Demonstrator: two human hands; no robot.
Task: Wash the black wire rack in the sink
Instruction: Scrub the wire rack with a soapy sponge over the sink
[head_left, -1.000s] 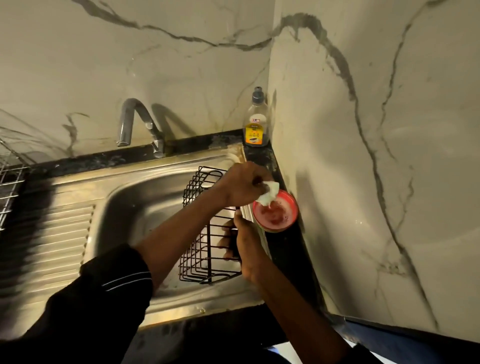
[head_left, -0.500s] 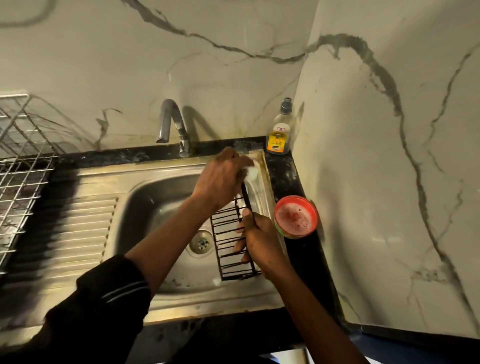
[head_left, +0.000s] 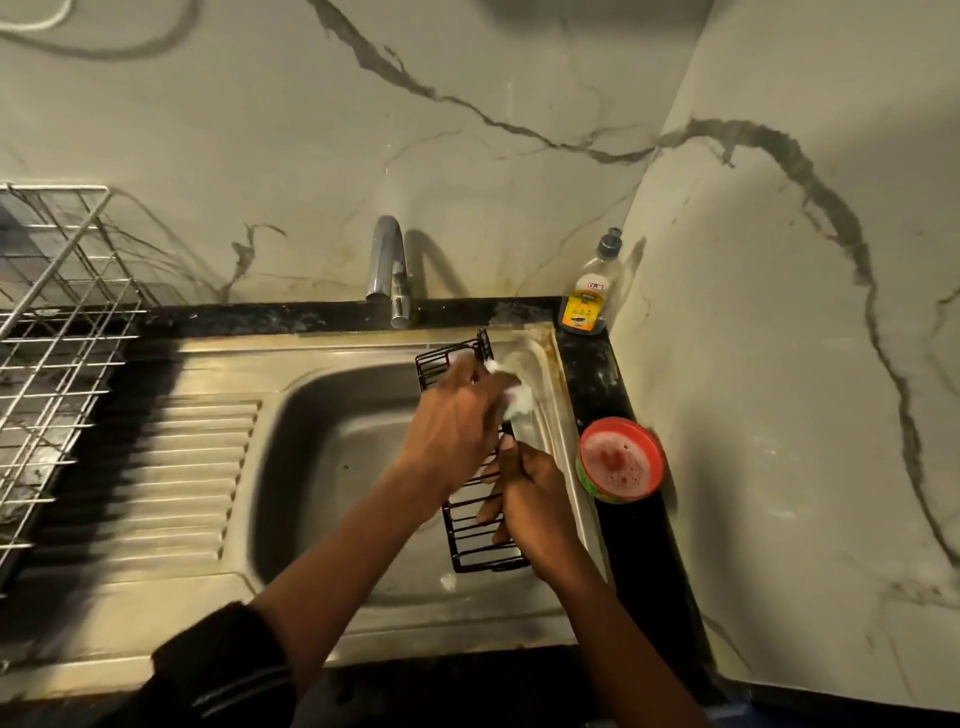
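as black wire rack (head_left: 470, 540) hugs sink (head_left: 322, 447) right wall, basin open leftward, left hand (head_left: 457, 421) fingers clutching white cloth (head_left: 521, 401), right hand (head_left: 530, 499) gripping rack side

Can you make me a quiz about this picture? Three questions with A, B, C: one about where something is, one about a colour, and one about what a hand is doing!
1. Where does the soap bottle stand?
A. In the corner behind the sink
B. On the floor
C. In the person's hand

2. What colour is the rim of the round tub beside the sink?
A. Blue
B. Red
C. Black

3. What is the right hand doing?
A. Gripping the black wire rack
B. Lying flat and holding nothing
C. Waving in the air

Answers:
1 A, it stands in the far right corner, past the sink's edge.
2 B, its rim is red.
3 A, its fingers curl round the rack's wires, and the left hand holds a white cloth against the rack.
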